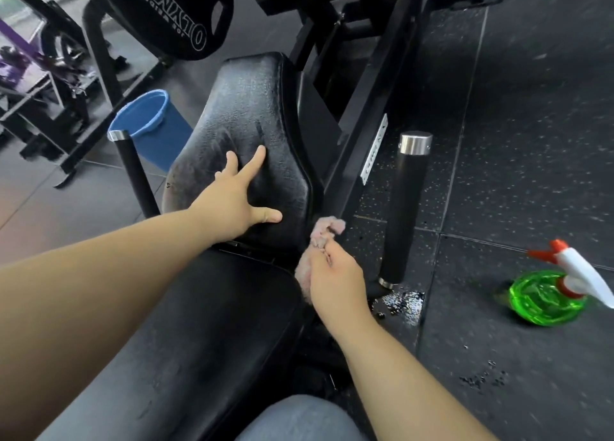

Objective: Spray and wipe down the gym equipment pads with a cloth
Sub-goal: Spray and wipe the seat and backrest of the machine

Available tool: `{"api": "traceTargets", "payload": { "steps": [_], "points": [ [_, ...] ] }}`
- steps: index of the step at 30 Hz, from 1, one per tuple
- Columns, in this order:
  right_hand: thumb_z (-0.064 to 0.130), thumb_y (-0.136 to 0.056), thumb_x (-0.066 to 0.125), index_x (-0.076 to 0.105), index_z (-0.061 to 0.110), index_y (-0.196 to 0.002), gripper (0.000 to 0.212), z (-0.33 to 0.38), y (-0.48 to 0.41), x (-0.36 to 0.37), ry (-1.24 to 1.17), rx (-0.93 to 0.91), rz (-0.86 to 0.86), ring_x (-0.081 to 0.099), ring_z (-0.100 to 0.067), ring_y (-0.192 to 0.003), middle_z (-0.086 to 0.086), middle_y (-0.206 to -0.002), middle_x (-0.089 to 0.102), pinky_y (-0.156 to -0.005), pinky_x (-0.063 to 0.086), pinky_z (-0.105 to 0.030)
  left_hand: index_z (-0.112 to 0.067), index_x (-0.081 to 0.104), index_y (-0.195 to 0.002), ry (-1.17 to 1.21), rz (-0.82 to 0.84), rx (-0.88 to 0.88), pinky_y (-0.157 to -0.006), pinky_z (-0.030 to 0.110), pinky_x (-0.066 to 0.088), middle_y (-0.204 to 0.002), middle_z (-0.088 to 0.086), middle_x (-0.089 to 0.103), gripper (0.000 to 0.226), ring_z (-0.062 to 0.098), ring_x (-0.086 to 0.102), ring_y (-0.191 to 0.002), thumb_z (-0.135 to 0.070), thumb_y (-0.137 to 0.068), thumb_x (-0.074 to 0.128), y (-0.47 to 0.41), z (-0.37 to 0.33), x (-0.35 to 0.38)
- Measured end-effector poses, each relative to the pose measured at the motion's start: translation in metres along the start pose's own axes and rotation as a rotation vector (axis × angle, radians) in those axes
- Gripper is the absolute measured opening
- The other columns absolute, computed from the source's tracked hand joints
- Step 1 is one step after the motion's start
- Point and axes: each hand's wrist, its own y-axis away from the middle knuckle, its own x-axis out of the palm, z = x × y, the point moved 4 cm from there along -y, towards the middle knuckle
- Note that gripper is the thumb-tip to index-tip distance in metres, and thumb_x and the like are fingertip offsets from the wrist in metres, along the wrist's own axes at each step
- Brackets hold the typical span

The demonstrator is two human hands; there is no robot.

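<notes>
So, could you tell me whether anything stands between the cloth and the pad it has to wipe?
Nothing visible does: the right hand holds the cloth at the right edge of the pad. Only the left hand rests spread on the pad, covering that patch.

A gym: weight plate, padded bench (speckled rubber floor).

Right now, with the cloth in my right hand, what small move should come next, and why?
Probably lift the cloth onto the pad and wipe. The pad looks speckled with spray, the right hand grips the cloth beside its edge, and the bottle stands on the floor.
</notes>
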Motion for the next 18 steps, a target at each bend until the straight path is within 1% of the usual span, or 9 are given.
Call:
{"api": "traceTargets", "payload": {
  "steps": [3,5,7,8,9,11,14,16,18],
  "points": [
    [0.018,-0.100,0.038,0.057,0.026,-0.080,0.028,-0.010,0.002,-0.011,-0.282,0.214,0.161,0.055,-0.009,-0.069,0.008,-0.074,0.052,-0.059,0.043,-0.018,-0.046,0.012,-0.153,0.030,-0.068,0.018,-0.119,0.039,0.020,-0.165,0.008,0.002,0.093,0.032,0.014,-0.150,-0.043,-0.083,0.073,0.018,-0.009,0.004],
    [0.019,-0.098,0.032,0.054,0.017,-0.079,0.030,-0.011,0.007,-0.017,-0.551,0.374,0.329,0.046,-0.011,-0.064,0.002,-0.074,0.042,-0.060,0.042,-0.023,-0.043,0.036,-0.146,0.064,-0.109,0.216,-0.120,0.035,0.021,-0.163,0.000,0.019,0.069,0.023,0.021,-0.149,-0.035,-0.086,0.070,0.047,-0.025,0.015],
    [0.022,-0.095,0.032,0.060,-0.003,-0.109,0.040,-0.010,0.011,-0.031,-0.712,0.415,0.386,0.051,-0.020,-0.078,-0.008,-0.088,0.048,-0.082,0.048,-0.037,-0.039,0.050,-0.139,-0.001,-0.063,0.543,-0.117,0.033,0.029,-0.154,-0.009,0.037,0.058,0.015,0.034,-0.142,-0.040,-0.083,0.062,0.083,-0.050,0.033],
    [0.024,-0.093,0.034,0.057,0.001,-0.122,0.044,-0.007,0.013,-0.036,-0.758,0.408,0.428,0.052,-0.027,-0.089,-0.013,-0.099,0.052,-0.085,0.046,-0.041,-0.038,0.049,-0.140,-0.054,-0.021,0.658,-0.115,0.028,0.031,-0.152,-0.012,0.040,0.060,0.012,0.038,-0.138,-0.042,-0.081,0.060,0.095,-0.058,0.042],
    [0.026,-0.090,0.036,0.054,0.004,-0.129,0.049,-0.005,0.015,-0.044,-0.784,0.396,0.471,0.052,-0.032,-0.101,-0.017,-0.111,0.053,-0.086,0.045,-0.042,-0.041,0.043,-0.144,-0.094,0.043,0.685,-0.114,0.021,0.028,-0.154,-0.014,0.036,0.066,0.008,0.038,-0.136,-0.042,-0.081,0.062,0.099,-0.067,0.049],
    [0.030,-0.087,0.036,0.052,0.004,-0.136,0.058,0.001,0.018,-0.061,-0.833,0.357,0.528,0.050,-0.033,-0.119,-0.018,-0.130,0.051,-0.092,0.046,-0.045,-0.048,0.025,-0.150,-0.088,0.128,0.573,-0.113,0.018,0.027,-0.159,-0.016,0.023,0.081,0.006,0.031,-0.139,-0.041,-0.081,0.068,0.093,-0.087,0.051],
    [0.029,-0.088,0.032,0.056,0.003,-0.127,0.053,0.005,0.019,-0.085,-0.884,0.289,0.546,0.060,-0.029,-0.109,-0.016,-0.120,0.062,-0.090,0.049,-0.042,-0.047,0.034,-0.144,-0.204,0.156,0.497,-0.100,0.027,0.041,-0.144,-0.013,0.040,0.074,0.014,0.043,-0.126,-0.042,-0.079,0.068,0.079,-0.119,0.050],
    [0.029,-0.091,0.029,0.054,-0.001,-0.124,0.052,0.006,0.024,-0.096,-0.895,0.281,0.563,0.062,-0.030,-0.102,-0.019,-0.116,0.064,-0.096,0.048,-0.045,-0.040,0.051,-0.120,-0.187,0.147,0.497,-0.079,0.026,0.043,-0.116,-0.011,0.050,0.048,0.013,0.054,-0.099,-0.041,-0.074,0.067,0.078,-0.139,0.052],
    [0.031,-0.093,0.031,0.053,-0.005,-0.127,0.054,0.000,0.029,-0.112,-0.840,0.291,0.574,0.059,-0.035,-0.109,-0.022,-0.121,0.059,-0.107,0.041,-0.049,-0.030,0.050,-0.092,-0.111,0.156,0.499,-0.066,0.025,0.040,-0.097,-0.008,0.050,0.027,0.008,0.054,-0.079,-0.039,-0.071,0.065,0.082,-0.153,0.060]
  ]
}}
